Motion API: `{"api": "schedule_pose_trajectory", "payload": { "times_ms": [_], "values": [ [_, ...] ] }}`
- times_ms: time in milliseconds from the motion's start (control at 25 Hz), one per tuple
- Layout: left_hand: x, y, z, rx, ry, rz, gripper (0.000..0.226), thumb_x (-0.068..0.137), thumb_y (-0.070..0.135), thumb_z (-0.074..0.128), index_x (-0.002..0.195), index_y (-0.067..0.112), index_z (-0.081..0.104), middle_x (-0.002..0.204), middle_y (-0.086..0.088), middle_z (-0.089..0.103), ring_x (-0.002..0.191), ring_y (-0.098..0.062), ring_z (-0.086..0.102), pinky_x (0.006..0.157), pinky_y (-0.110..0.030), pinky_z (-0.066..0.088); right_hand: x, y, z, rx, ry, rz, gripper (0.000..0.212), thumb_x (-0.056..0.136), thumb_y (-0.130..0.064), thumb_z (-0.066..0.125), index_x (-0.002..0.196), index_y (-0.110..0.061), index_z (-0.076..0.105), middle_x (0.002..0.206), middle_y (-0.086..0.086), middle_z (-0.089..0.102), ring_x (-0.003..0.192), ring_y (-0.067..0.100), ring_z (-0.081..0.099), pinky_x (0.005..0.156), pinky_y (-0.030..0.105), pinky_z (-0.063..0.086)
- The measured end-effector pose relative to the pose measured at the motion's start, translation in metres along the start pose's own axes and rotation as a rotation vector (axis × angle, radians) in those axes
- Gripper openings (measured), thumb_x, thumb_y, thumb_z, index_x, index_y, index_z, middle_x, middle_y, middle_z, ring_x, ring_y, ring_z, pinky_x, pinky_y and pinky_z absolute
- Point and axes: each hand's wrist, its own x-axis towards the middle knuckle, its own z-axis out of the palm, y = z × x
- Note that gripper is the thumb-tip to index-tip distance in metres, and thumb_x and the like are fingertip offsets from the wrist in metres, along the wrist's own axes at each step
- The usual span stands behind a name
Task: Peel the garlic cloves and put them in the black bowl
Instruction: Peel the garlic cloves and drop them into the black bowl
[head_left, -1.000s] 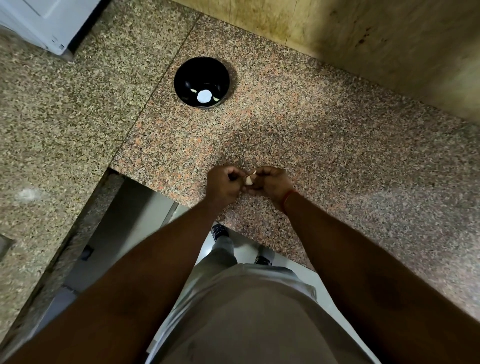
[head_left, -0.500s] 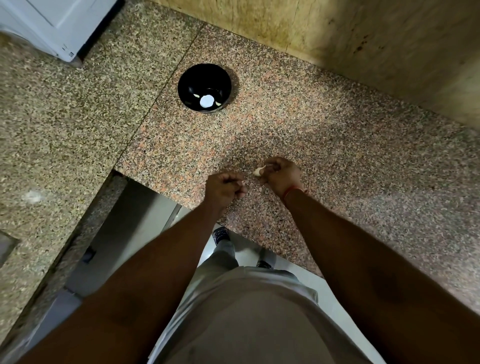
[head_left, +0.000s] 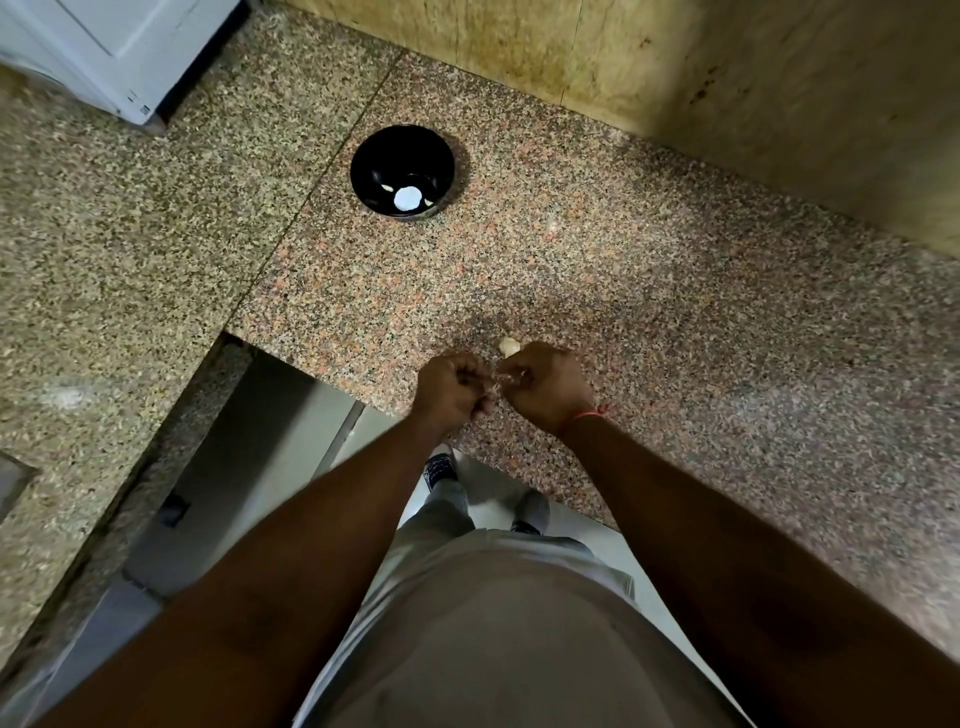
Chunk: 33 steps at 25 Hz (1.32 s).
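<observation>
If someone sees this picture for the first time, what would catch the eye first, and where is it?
The black bowl on the speckled granite counter stands out most, far from the person, with a bright white spot and pale pieces inside. Nearer, at the counter's edge, the left hand and right hand meet with curled fingers, a pale garlic clove showing above the right one.

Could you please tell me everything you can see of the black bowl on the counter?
The black bowl is round, glossy and deep, perhaps plastic or glazed, and stands upright on the speckled pink granite counter, just right of a seam in the stone. A bright round white patch, possibly a reflection, shows at its bottom, with a few small pale pieces beside it that look like peeled garlic. Nothing touches it but the counter; both hands work well short of it, nearer the counter edge.
</observation>
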Motion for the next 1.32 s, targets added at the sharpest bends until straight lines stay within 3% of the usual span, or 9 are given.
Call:
{"api": "schedule_pose_trajectory", "payload": {
  "times_ms": [160,320,480,680,840,1160,1320],
  "values": [
    [-0.012,0.002,0.007,0.116,-0.014,0.037,0.017,0.087,-0.015,0.07,0.1,-0.005,0.07,0.069,-0.011,0.07,0.043,-0.018,0.062,0.04,-0.027,0.047,-0.01,0.004,0.003,-0.041,-0.112,-0.006,0.013,0.087,-0.011,0.07,0.085,-0.019,0.08,0.08,-0.005,0.073,0.068,0.012,0.066,0.068,0.028,0.058],
    [-0.012,-0.009,0.007,0.388,0.055,0.152,0.026,0.079,-0.007,0.081,0.087,0.017,0.073,0.078,-0.005,0.075,0.054,-0.021,0.07,0.047,-0.033,0.057,-0.019,0.01,0.007,-0.043,-0.101,0.017,0.015,0.084,-0.009,0.071,0.082,-0.019,0.081,0.082,-0.001,0.078,0.067,0.008,0.064,0.064,0.017,0.05],
    [-0.011,-0.019,0.006,0.482,0.089,0.108,0.016,0.081,0.007,0.082,0.073,0.019,0.074,0.062,-0.001,0.072,0.052,-0.023,0.071,0.051,-0.039,0.061,-0.022,0.013,0.012,-0.077,-0.111,0.071,0.011,0.083,-0.014,0.071,0.076,-0.018,0.079,0.076,-0.001,0.075,0.068,0.014,0.069,0.069,0.031,0.061],
    [-0.017,-0.019,0.005,0.4,0.045,0.01,0.015,0.087,0.002,0.079,0.073,0.004,0.074,0.059,-0.017,0.07,0.047,-0.031,0.068,0.049,-0.043,0.06,-0.019,0.01,0.014,-0.094,-0.136,0.134,0.01,0.082,-0.017,0.071,0.077,-0.021,0.079,0.078,-0.004,0.076,0.072,0.014,0.071,0.067,0.03,0.062],
    [-0.018,-0.014,0.009,0.344,0.085,-0.077,0.018,0.086,0.0,0.078,0.069,0.0,0.072,0.059,-0.022,0.069,0.042,-0.027,0.064,0.044,-0.034,0.056,-0.018,0.011,0.014,-0.073,-0.15,0.134,0.013,0.082,-0.013,0.07,0.076,-0.021,0.078,0.077,-0.005,0.075,0.07,0.012,0.07,0.067,0.033,0.063],
    [-0.013,-0.019,0.018,0.404,0.204,-0.114,0.017,0.082,0.001,0.08,0.068,-0.002,0.071,0.055,-0.016,0.068,0.045,-0.031,0.069,0.047,-0.051,0.06,-0.02,0.007,0.013,-0.085,-0.111,0.134,0.034,0.079,-0.012,0.067,0.056,-0.034,0.057,0.074,-0.007,0.071,0.067,0.009,0.067,0.066,0.033,0.063],
    [-0.014,-0.018,0.021,0.448,0.206,-0.086,0.016,0.076,0.003,0.084,0.067,0.001,0.071,0.053,-0.011,0.067,0.047,-0.027,0.07,0.05,-0.042,0.062,-0.019,0.005,0.012,-0.079,-0.116,0.166,0.031,0.078,-0.013,0.064,0.056,-0.032,0.056,0.073,-0.007,0.07,0.067,0.011,0.066,0.065,0.032,0.062]
  ]
}}
